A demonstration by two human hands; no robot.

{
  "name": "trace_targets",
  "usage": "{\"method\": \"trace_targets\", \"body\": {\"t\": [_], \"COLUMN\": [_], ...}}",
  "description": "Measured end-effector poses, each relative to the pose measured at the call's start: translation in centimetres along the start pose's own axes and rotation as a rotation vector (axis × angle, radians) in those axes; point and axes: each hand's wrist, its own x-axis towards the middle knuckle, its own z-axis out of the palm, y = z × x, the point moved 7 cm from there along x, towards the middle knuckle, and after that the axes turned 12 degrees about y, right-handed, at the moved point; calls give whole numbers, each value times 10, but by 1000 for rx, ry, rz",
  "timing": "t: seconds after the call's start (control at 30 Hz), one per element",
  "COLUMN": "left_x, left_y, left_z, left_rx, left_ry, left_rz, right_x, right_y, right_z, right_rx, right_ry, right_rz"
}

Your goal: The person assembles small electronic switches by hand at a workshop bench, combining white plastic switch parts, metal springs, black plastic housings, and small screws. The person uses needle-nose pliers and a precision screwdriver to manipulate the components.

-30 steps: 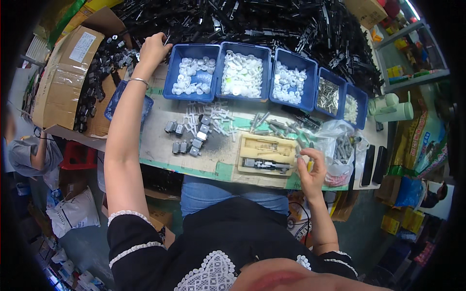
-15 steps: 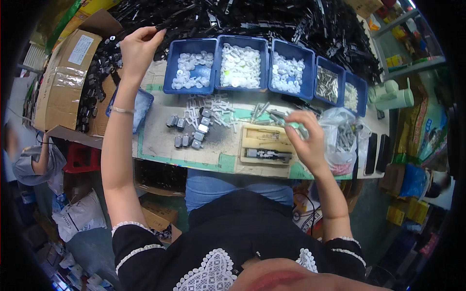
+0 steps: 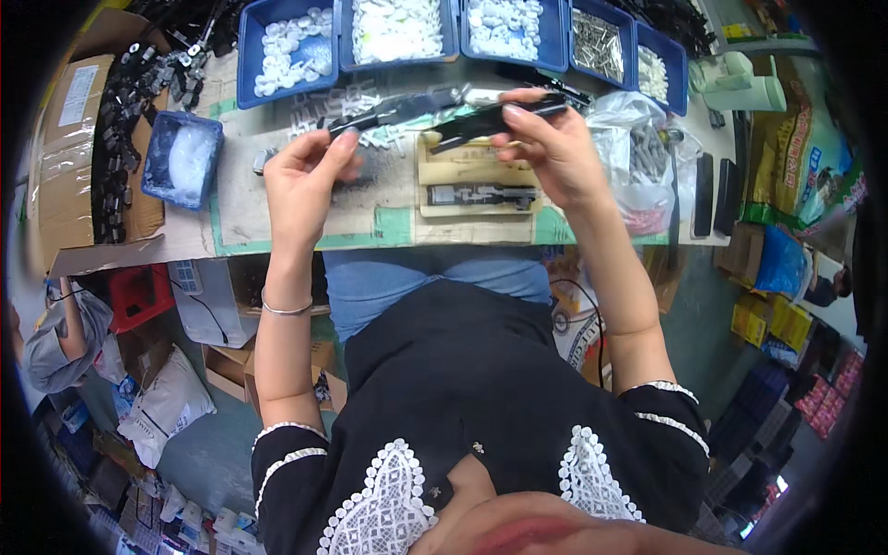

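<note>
My left hand [image 3: 305, 176] holds a long dark plastic bar [image 3: 398, 109] by its left end, above the worktable [image 3: 277, 217]. My right hand [image 3: 546, 148] grips a second black bar [image 3: 486, 120] between thumb and fingers, tilted up to the right. The two bars nearly meet at the middle. Below them lies a pale wooden jig [image 3: 476, 180] with a dark part [image 3: 481, 195] set in its slot. Small white and grey parts [image 3: 351, 97] lie scattered on the table behind my left hand.
Several blue bins [image 3: 282, 51] of white and metal parts line the table's far edge. A small blue tray [image 3: 180, 157] sits at the left beside black parts [image 3: 120, 129] and cardboard boxes [image 3: 69, 120]. A clear bag [image 3: 638, 153] lies at the right. Another person [image 3: 55, 324] crouches lower left.
My left hand came back from the black pile at far left with a dark bar. My right hand rose from the jig holding another bar. The camera view shifted toward the table.
</note>
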Motion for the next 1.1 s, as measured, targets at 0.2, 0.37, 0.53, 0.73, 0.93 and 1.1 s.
{"method": "trace_targets", "body": {"t": [0.2,0.37,0.53,0.73,0.93,1.1], "left_x": [-34,-85,-101,-70,-76,-89], "left_y": [25,66,44,45,38,18], "left_z": [-11,57,86,64,78,90], "left_rx": [849,543,274,450,640,720], "left_ry": [144,-308,-597,-261,-288,-342], "left_rz": [240,756,533,717,941,1005], "right_x": [-36,-69,-81,-43,-12,-2], "right_y": [0,-4,-14,-71,-86,-79], "right_z": [-38,-11,-4,-156,-249,-259], "right_rx": [58,-203,-380,-733,-1612,-1579], "right_ry": [-119,-272,-389,567,874,815], "right_rz": [-66,-231,-526,-677,-454,-530]}}
